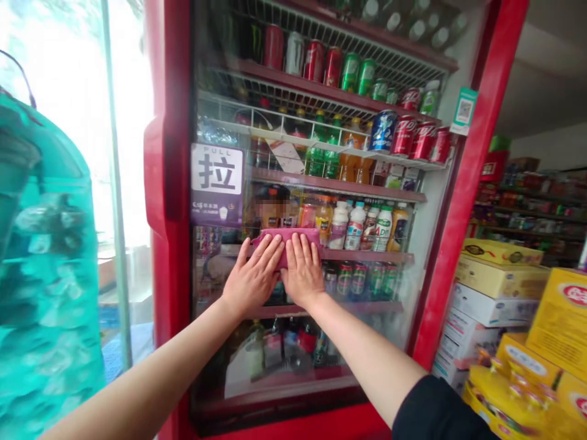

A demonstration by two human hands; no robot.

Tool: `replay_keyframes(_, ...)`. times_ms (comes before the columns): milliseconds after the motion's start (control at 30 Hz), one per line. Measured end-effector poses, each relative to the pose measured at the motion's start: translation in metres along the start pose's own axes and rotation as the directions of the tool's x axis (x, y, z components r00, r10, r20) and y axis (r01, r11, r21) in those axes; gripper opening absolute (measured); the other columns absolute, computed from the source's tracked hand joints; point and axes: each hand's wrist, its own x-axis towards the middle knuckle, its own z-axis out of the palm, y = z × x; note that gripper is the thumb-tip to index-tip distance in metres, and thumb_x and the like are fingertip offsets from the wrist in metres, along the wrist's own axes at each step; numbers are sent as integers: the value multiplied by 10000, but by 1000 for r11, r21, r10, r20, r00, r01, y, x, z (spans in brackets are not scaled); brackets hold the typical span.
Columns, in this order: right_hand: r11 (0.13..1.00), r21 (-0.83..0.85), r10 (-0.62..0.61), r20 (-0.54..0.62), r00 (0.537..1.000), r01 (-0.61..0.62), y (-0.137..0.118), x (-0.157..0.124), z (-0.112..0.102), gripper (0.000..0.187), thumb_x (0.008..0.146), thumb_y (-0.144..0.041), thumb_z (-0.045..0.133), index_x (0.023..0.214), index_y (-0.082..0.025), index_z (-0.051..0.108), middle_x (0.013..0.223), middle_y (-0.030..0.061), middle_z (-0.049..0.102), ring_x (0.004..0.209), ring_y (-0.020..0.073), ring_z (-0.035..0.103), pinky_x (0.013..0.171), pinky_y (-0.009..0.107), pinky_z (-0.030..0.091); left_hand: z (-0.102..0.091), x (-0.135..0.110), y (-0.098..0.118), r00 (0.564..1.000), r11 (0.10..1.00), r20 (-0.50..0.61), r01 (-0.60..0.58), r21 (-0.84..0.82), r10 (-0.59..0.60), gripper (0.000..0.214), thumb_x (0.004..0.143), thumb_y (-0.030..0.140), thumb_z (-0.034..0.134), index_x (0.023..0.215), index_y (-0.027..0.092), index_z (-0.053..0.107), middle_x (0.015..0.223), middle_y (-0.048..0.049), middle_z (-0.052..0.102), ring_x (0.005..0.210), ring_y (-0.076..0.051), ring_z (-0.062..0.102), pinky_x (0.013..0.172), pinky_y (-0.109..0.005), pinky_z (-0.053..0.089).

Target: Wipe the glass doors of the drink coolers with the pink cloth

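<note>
A pink cloth [293,235] lies flat against the glass door [367,342] of a red drinks fridge [167,183]. Both my hands press on the cloth side by side, fingers stretched out and pointing up. My left hand [254,278] covers the cloth's left part, my right hand [301,269] its middle. Behind the glass, shelves hold cans [403,135] and bottles [355,226]. A purple and white sticker [216,183] sits on the glass to the left of my hands.
Yellow and white cartons [498,284] are stacked on the right of the fridge, with shop shelves [532,208] behind them. A teal mesh bag of bottles [46,275] stands at the left by a bright window.
</note>
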Motion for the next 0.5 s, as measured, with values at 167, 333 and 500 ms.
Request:
replay_keyframes(167, 998, 34, -61, 12, 998, 60, -39, 23, 4, 827, 1038, -357, 635, 1744, -98, 289, 1817, 215, 306, 1713, 339, 254, 1397, 585, 179, -14, -24, -30, 998, 998, -13, 63, 18, -63, 779, 1067, 357, 539, 1755, 185, 217, 1803, -103, 328, 1696, -289, 316, 1428, -529, -49)
replay_keyframes(333, 993, 68, -99, 5, 995, 98, -70, 39, 10, 816, 1034, -335, 640, 1741, -110, 301, 1820, 199, 302, 1711, 331, 261, 1398, 584, 186, -24, -43, -53, 994, 994, -16, 109, 27, -109, 820, 1049, 351, 545, 1768, 212, 175, 1802, -120, 335, 1689, -312, 331, 1428, -563, 11)
replay_keyframes(500, 980, 111, -164, -22, 986, 165, -98, 54, 18, 765, 1063, -331, 604, 1737, -120, 312, 1822, 182, 299, 1717, 312, 257, 1400, 579, 221, -31, -61, -68, 986, 982, -17, 164, 98, -163, 801, 1061, 309, 499, 1772, 181, 154, 1813, -140, 300, 1694, -326, 314, 1430, -581, 54)
